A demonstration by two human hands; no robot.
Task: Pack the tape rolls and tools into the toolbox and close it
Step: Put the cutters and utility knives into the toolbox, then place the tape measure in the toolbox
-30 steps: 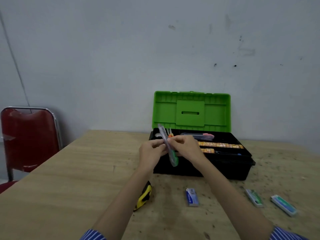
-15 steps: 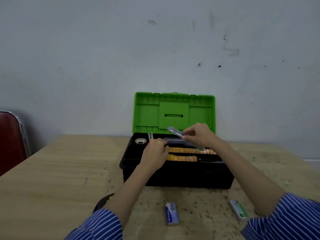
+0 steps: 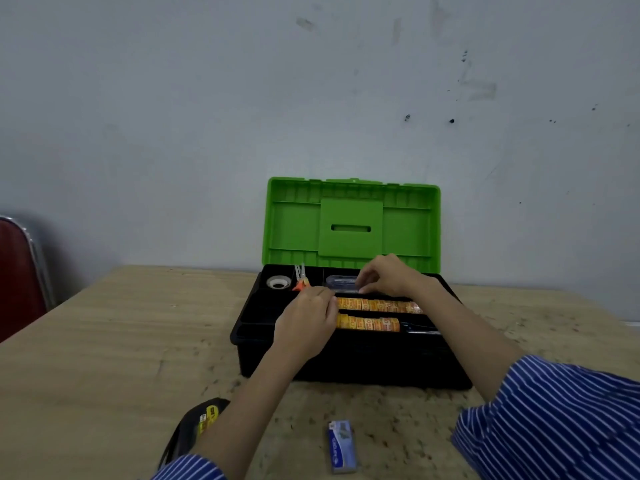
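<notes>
The black toolbox [image 3: 349,362] stands open on the table with its green lid [image 3: 351,225] upright. Its tray holds a white tape roll [image 3: 278,282], an orange-handled tool [image 3: 301,281] and two rows of orange-yellow tape rolls [image 3: 377,305]. My right hand [image 3: 386,275] pinches a clear plastic cutter [image 3: 341,282] that lies flat in the tray's back compartment. My left hand [image 3: 308,322] hovers over the tray's front left with fingers curled under; its fingertips are hidden near the cutter's left end.
On the wooden table [image 3: 121,341] in front of the box lie a yellow-black tape measure [image 3: 204,420], partly under my left forearm, and a small blue box [image 3: 341,446]. A red chair [image 3: 14,271] stands at the left edge. A wall runs right behind the box.
The cutter went from both hands in front of the box, to my right hand above the tray, down into the back compartment. My left hand moved to the tray.
</notes>
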